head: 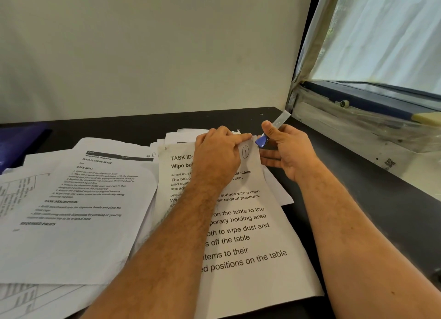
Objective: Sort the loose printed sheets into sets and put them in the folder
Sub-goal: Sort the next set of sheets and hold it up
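Nearest you lay the large-print sheet [241,242] on the black desk [381,211], headed "TASK ID:" and "Wipe ba…", with lines reading "positions on the table" and "off the table", and a circled "1" penned at its top right corner. To its left sat a second sheet [90,199], creased, headed "INITIAL SCENE SETUP", "TASK GOAL", "TASK DESCRIPTION" and "REQUIRED PROPS", over further loose pages. Your left hand [218,156] pressed the top right corner of the large-print sheet, index finger extended. Your right hand [290,149] gripped a blue-and-metal tool [272,131], thumb curled over it. At far left, a blue folder [19,142] rested against the wall.
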`<state>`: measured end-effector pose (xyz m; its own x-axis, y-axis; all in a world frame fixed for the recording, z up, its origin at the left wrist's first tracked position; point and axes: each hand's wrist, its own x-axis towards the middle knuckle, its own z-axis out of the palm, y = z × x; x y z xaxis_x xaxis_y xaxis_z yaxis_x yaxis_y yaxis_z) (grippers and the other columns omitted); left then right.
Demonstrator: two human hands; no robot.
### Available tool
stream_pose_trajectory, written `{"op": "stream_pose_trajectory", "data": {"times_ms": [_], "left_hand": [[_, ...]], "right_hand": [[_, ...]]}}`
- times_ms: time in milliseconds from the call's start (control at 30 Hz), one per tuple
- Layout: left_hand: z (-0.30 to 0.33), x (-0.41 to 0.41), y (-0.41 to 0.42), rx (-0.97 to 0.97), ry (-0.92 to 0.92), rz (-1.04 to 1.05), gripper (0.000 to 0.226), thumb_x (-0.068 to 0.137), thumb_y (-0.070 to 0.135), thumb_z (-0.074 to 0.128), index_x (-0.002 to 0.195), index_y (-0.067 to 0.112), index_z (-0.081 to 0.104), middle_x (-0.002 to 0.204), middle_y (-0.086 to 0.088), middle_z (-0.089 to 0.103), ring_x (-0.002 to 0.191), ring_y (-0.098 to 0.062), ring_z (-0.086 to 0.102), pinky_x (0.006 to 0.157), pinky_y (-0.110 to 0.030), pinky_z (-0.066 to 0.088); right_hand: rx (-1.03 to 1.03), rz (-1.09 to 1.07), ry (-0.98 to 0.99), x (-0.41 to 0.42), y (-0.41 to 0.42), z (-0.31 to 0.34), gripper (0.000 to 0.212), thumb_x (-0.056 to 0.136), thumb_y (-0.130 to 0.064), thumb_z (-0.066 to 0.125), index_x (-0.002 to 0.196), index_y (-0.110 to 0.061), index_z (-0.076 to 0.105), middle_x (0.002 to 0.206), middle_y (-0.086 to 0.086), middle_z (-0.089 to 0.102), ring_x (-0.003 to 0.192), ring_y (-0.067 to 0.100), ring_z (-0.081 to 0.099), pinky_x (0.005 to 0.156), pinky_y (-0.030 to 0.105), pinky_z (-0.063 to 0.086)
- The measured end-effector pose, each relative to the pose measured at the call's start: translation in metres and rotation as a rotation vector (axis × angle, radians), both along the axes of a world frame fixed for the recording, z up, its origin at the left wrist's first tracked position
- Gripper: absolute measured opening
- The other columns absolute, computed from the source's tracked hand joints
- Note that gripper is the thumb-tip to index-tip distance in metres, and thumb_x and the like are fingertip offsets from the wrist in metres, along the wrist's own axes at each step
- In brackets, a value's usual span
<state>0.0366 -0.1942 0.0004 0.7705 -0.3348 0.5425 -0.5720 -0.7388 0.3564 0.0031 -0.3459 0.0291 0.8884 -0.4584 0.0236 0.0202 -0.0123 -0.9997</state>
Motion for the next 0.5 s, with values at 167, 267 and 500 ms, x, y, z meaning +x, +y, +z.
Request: {"op": "stream_pose_trajectory", "data": {"times_ms": [167,267,500], "left_hand": [[0.0018,-0.0015,0.0001,0.045,-0.011,0.007,0.041,0.105,0.029,0.044,0.143,0.043,0.049,0.101,0.006,0.043,0.098,-0.010,0.035,0.103,-0.034,0.030],[0.0025,-0.0016,-0.0003,0.060,-0.012,0.015,0.041,0.105,0.030,0.043,0.143,0.043,0.048,0.101,0.006,0.041,0.098,-0.010,0.033,0.102,-0.034,0.029],[0.0020,-0.0028,-0.0021,0.095,-0.016,0.021,0.042,0.105,0.031,0.041,0.145,0.044,0.046,0.101,0.006,0.040,0.102,-0.013,0.039,0.104,-0.036,0.028]], "right_hand": [[0.017,0.015,0.009,-0.0033,-0.0009,-0.0002,0.031,0.087,-0.037,0.070,0.111,-0.019,0.061,0.100,0.007,0.071,0.084,0.030,0.074,0.071,0.045,0.063],[0.003,0.052,0.001,-0.0038,-0.0007,0.0002,0.027,0.087,-0.036,0.070,0.108,-0.019,0.063,0.098,0.007,0.072,0.077,0.025,0.074,0.061,0.036,0.061],[-0.034,0.061,0.033,-0.0018,0.0037,0.0003,0.025,0.088,-0.038,0.068,0.098,-0.015,0.064,0.095,0.008,0.073,0.079,0.022,0.074,0.064,0.034,0.059]]}}
